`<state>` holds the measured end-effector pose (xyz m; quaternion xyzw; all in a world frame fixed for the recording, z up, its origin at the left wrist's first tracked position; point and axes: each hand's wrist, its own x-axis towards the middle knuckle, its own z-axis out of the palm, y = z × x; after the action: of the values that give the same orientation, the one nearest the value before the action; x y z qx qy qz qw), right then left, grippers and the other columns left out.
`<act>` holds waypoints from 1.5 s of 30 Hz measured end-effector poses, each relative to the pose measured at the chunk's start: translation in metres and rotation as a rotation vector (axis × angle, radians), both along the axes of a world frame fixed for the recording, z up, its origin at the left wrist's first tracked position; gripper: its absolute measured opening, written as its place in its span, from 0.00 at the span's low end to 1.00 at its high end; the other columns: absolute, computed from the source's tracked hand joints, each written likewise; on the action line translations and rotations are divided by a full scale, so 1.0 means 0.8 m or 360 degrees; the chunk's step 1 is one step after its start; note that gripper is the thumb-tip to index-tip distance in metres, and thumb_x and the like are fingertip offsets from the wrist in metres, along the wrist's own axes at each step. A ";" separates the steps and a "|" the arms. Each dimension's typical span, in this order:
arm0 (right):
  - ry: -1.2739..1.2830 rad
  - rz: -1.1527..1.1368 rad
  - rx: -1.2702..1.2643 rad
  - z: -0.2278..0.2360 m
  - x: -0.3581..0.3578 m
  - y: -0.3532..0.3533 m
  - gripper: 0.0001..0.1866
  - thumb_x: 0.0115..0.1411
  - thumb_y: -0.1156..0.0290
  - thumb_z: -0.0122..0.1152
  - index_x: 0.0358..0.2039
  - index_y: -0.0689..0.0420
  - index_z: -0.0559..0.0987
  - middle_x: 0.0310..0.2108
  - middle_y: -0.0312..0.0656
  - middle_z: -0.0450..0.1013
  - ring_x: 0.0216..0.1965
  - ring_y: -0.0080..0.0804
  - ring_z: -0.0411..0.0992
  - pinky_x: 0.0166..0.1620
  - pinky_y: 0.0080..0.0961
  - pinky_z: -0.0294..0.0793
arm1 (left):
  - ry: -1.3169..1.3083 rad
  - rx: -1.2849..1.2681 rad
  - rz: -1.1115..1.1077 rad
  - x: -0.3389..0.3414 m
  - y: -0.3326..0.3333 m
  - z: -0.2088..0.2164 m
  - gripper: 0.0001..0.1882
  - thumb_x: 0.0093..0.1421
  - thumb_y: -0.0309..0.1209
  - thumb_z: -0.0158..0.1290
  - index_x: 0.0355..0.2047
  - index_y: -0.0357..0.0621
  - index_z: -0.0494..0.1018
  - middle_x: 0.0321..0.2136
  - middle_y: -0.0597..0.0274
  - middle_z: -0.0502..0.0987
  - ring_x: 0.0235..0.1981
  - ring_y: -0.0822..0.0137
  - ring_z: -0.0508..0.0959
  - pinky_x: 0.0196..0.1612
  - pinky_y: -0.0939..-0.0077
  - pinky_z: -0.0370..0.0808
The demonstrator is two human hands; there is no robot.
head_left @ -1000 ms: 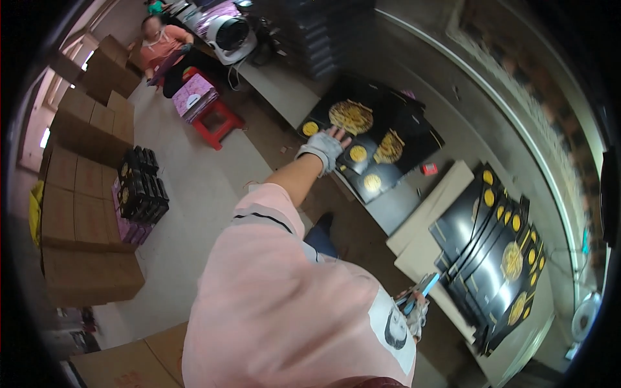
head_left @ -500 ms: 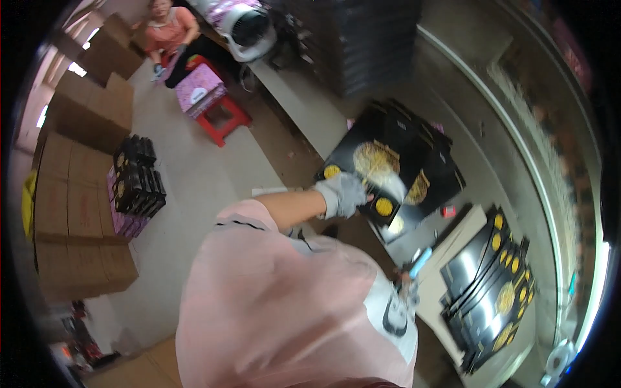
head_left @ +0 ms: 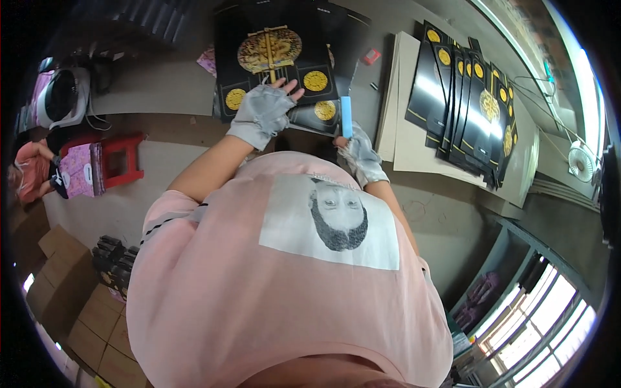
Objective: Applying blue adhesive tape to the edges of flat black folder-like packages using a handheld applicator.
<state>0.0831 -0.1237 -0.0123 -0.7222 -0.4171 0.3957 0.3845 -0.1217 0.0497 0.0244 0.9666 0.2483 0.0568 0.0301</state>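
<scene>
Black printed card sheets [head_left: 233,39] with gold round emblems lie stacked on the work table in front of me. My left hand [head_left: 264,113], in a grey glove with bare fingertips, rests on the near edge of the top sheet with its fingers stretched out. Close to the table's front edge, my right hand [head_left: 361,152], gloved likewise, is closed around the lower end of a flat light-blue bar [head_left: 347,116]. The bar points up beside the stack's right corner. Most of the right hand's fingers are hidden.
To the right, several black printed sheets [head_left: 462,110] lean fanned out on pale board [head_left: 404,97]. A small red box [head_left: 371,57] sits between. At left are a white fan [head_left: 65,97], a red stool [head_left: 123,161] and a seated person [head_left: 32,171]. Cardboard boxes [head_left: 97,323] stand lower left.
The view has swung round, so the table now lies straight ahead. My left hand remains at the black sheets, its fingers more visible. The blue bar is still in my right hand.
</scene>
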 end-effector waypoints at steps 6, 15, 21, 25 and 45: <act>0.0041 -0.0036 -0.0267 -0.017 0.002 -0.003 0.15 0.40 0.73 0.63 0.30 0.62 0.73 0.26 0.47 0.68 0.30 0.44 0.67 0.35 0.31 0.66 | 0.0025 0.0014 0.0016 -0.001 -0.002 -0.025 0.27 0.50 0.32 0.41 0.53 0.61 0.66 0.56 0.68 0.65 0.57 0.68 0.65 0.55 0.74 0.62; 0.0177 0.0170 -0.0115 -0.008 -0.006 0.035 0.18 0.44 0.70 0.60 0.37 0.62 0.72 0.28 0.37 0.67 0.28 0.27 0.65 0.32 0.22 0.66 | 0.0056 -0.0036 -0.0017 0.004 -0.005 -0.011 0.26 0.51 0.32 0.45 0.53 0.62 0.65 0.56 0.67 0.65 0.57 0.67 0.64 0.56 0.70 0.62; 0.0535 0.0013 -0.0110 -0.003 -0.015 0.037 0.17 0.45 0.75 0.59 0.39 0.62 0.73 0.25 0.31 0.66 0.26 0.23 0.62 0.30 0.19 0.63 | 0.0058 -0.0005 0.0017 0.007 -0.011 -0.012 0.27 0.50 0.33 0.47 0.53 0.61 0.65 0.55 0.68 0.66 0.57 0.67 0.64 0.55 0.70 0.63; 0.0496 -0.0041 -0.0108 -0.006 -0.009 0.027 0.15 0.48 0.78 0.58 0.39 0.61 0.73 0.24 0.31 0.66 0.23 0.20 0.62 0.25 0.17 0.62 | 0.0055 0.0015 -0.0035 0.010 -0.012 0.006 0.29 0.50 0.39 0.51 0.54 0.56 0.64 0.56 0.60 0.64 0.58 0.62 0.63 0.57 0.68 0.61; 0.0992 -0.0378 -0.0320 0.004 -0.020 0.055 0.17 0.52 0.76 0.57 0.43 0.61 0.70 0.23 0.36 0.68 0.23 0.24 0.67 0.25 0.18 0.66 | -0.1837 -0.3358 0.1346 -0.054 0.007 -0.068 0.11 0.55 0.25 0.54 0.40 0.44 0.70 0.33 0.63 0.76 0.27 0.69 0.75 0.26 0.79 0.73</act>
<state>0.0675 -0.0794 -0.0094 -0.6445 -0.1516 0.5888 0.4637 -0.1646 0.0551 -0.0297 0.1549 0.4111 0.2481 0.8634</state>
